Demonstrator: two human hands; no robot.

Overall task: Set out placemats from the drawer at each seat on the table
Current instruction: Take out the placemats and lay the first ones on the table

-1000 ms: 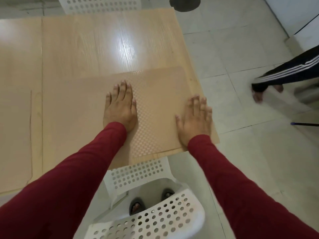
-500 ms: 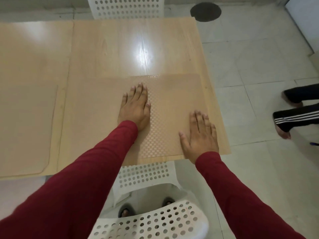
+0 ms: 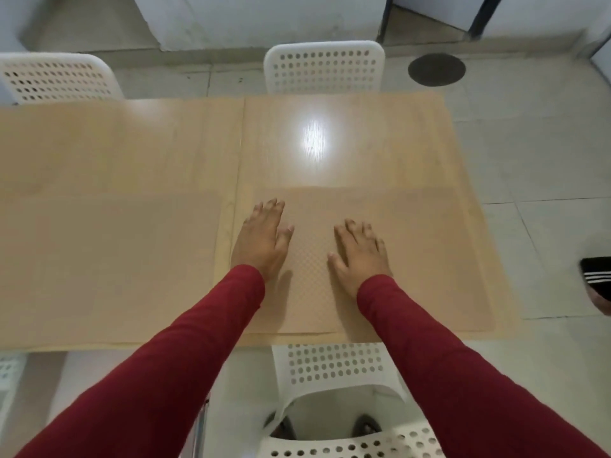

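A tan textured placemat (image 3: 429, 259) lies flat on the right half of the light wooden table (image 3: 347, 133), near the front edge. My left hand (image 3: 261, 241) rests palm down on the mat's left part, fingers spread. Palm down on the mat's middle sits my right hand (image 3: 358, 256), fingers apart. Neither hand grips anything. A second tan placemat (image 3: 109, 256) lies flat on the table's left half.
White perforated chairs stand at the far side (image 3: 324, 67) and far left (image 3: 56, 77), and one is tucked in front of me (image 3: 334, 368). Another person's foot in a dark striped trouser leg (image 3: 596, 280) is on the tiled floor at right. A dark round floor drain (image 3: 436, 69).
My right hand slid left from the mat's right front corner to its middle. The view tilted up, showing the far chairs. The other person's leg shifted toward the right edge.
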